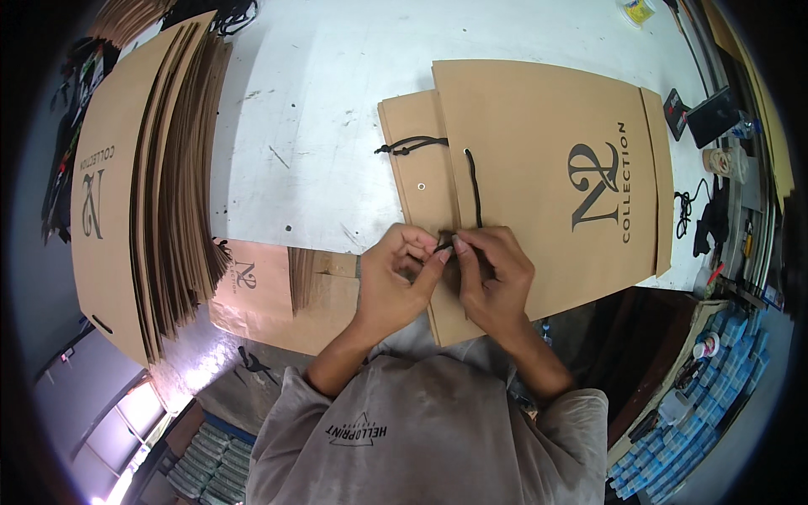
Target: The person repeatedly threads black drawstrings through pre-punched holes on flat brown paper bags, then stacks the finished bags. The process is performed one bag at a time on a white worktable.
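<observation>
A brown paper bag (526,126) lies flat at the near edge of the table, with dark print on its face. Its black cord handle (475,189) comes out of an eyelet near the bag's left edge and runs down to my hands. My left hand (397,273) pinches the cord's end between thumb and fingers. Close beside it, my right hand (495,271) is closed on the same cord, over the bag's edge. Whether a knot sits between the fingertips is hidden. Underneath lies another brown bag (412,118), showing a bare eyelet and a knotted black cord (412,146).
A tall stack of brown bags (189,168) stands on the left of the white table (328,76). On the right are a loose black cord (688,206), a plastic cup (724,162) and a dark device (713,116). An open carton (328,290) sits below the table's edge.
</observation>
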Demonstrator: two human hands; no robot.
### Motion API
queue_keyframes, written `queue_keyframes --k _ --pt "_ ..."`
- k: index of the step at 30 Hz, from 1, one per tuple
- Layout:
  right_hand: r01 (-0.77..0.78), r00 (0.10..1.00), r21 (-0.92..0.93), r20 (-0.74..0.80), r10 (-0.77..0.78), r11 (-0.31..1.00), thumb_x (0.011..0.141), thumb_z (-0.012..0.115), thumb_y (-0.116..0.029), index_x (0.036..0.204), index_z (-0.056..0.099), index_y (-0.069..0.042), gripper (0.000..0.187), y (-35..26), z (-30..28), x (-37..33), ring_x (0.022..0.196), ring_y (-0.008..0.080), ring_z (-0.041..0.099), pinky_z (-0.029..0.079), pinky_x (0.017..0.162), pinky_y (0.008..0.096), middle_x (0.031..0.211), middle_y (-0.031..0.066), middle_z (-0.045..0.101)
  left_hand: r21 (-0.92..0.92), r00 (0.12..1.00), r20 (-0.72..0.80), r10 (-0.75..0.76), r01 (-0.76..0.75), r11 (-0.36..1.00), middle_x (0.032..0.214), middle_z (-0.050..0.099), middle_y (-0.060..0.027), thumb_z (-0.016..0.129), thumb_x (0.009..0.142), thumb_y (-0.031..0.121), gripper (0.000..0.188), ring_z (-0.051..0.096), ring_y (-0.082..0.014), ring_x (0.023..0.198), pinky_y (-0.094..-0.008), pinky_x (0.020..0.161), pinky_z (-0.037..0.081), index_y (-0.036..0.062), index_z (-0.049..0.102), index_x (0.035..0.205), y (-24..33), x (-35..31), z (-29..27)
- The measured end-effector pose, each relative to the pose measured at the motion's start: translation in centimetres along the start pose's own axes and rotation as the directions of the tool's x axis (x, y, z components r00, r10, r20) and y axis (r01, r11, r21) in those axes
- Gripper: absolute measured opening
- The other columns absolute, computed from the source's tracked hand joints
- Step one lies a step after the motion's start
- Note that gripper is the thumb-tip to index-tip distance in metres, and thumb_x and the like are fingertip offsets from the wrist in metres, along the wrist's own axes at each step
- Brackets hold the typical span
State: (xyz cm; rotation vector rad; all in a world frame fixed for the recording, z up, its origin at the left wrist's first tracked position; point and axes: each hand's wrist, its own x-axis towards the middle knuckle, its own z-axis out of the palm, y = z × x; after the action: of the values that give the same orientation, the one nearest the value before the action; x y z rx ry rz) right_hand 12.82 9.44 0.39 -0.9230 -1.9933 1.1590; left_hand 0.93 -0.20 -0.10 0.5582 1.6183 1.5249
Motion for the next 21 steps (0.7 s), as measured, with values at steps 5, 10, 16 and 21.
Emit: queue_keyframes --k 5,10,16,21 --pt "0.023 0.954 -0.058 0.3 -0.005 0.998 0.091 0.068 0.003 0.102 0.069 0.003 0.011 0.0 -1.2 0.9 0.083 0.0262 0.06 0.05 0.076 0.0356 0.093 0.0135 0.061 0.359 0.889 0.141 0.436 -0.456 0.814 0.096 0.067 -0.0081 0.071 0.091 -0.006 0.012 0.066 -0.011 0.08 -0.0239 0.065 0.052 0.0 0.061 0.097 -0.9 1.3 -1.5" --pt "-0.335 0.909 0.248 0.338 0.243 0.909 0.101 0.062 -0.003 0.1 0.065 0.001 0.005 0.6 -2.5 0.9 0.081 0.0123 0.054 0.045 0.074 0.0274 0.09 0.0043 0.059 0.051 0.944 0.064 0.324 -0.327 0.944 0.1 0.069 -0.0095 0.074 0.088 -0.009 0.02 0.069 -0.0146 0.082 -0.0271 0.069 0.055 -0.0004 0.072 0.106 -1.5 1.3 -0.5" --pt "-0.477 0.857 0.334 0.38 0.347 0.813 0.105 0.058 -0.006 0.105 0.066 0.0 0.01 0.2 -3.1 1.2 0.086 0.0053 0.052 0.043 0.078 0.0219 0.09 -0.0026 0.059 0.091 0.928 0.119 0.354 -0.365 0.926 0.107 0.072 -0.0119 0.073 0.093 -0.004 0.016 0.071 -0.0162 0.09 -0.0249 0.076 0.057 0.0015 0.079 0.106 -1.2 1.5 0.6" --pt "-0.287 0.933 0.308 0.303 0.193 0.907 0.093 0.068 0.002 0.108 0.068 0.0 0.016 1.4 -2.6 1.4 0.086 0.0141 0.058 0.047 0.076 0.0272 0.088 0.0042 0.06 -0.415 0.997 0.074 0.0 0.031 0.909 0.111 0.072 -0.0158 0.064 0.099 -0.004 0.007 0.072 -0.0172 0.094 -0.0251 0.078 0.057 -0.0057 0.07 0.103 -0.8 0.3 0.4"
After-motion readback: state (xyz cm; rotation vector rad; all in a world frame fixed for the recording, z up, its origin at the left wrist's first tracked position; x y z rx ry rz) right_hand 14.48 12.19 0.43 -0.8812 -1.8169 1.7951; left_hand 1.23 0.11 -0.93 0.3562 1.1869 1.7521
